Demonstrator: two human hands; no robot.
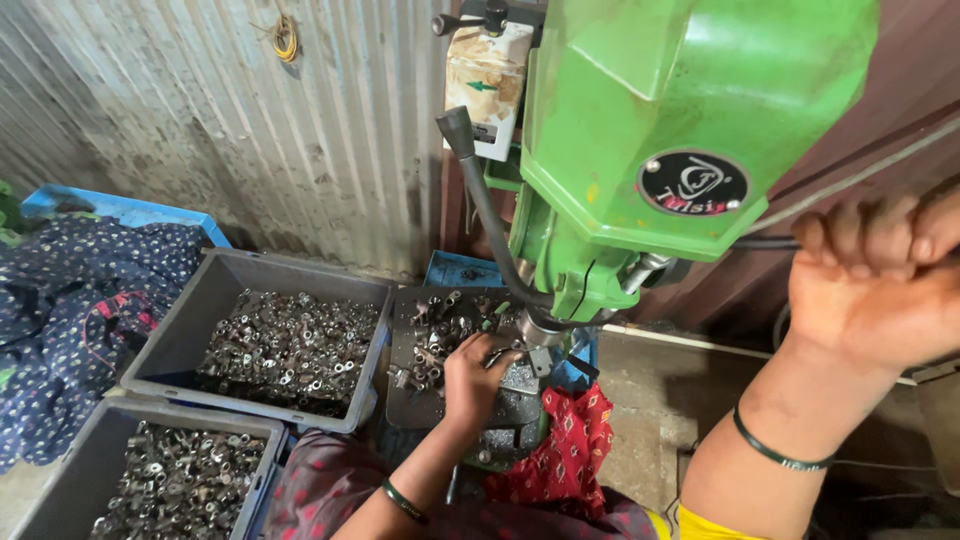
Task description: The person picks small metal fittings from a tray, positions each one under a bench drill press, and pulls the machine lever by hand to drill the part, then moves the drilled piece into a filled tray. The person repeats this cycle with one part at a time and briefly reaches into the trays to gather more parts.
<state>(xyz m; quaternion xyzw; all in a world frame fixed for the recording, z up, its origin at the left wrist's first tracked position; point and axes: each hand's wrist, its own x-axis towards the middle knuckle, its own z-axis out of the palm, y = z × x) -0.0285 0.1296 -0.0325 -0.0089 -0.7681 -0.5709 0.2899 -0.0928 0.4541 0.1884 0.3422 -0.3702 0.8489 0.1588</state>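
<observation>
Metal fittings, small and grey, lie heaped on the dark tray (405,400) under the green drill press (650,130), and that machine is the fixed point for everything else. Its head fills the upper middle of the view, with a black lever (480,200) sloping down its left side.

Directly beneath the spindle, the left hand (478,378) rests palm down on the work table (515,400), fingers curled together over one of the fittings; the piece itself is hidden under the fingers, so I cannot tell how it is pinched. A dark bangle (403,502) circles that wrist.

To the right of the machine head, the right hand (875,280) is raised and balled tight around a feed handle, of which only a thin bar (770,243) shows running back to the press. A second dark bangle (780,452) sits on that forearm.

Left of the press stand two grey bins of the same fittings, the farther bin (180,340) beside the tray and the nearer bin (70,480) in front of it. Patterned blue cloth (70,290) lies left of them, and a red printed cloth (575,445) hangs just below the work table. Corrugated sheet wall (250,130) stands behind.
</observation>
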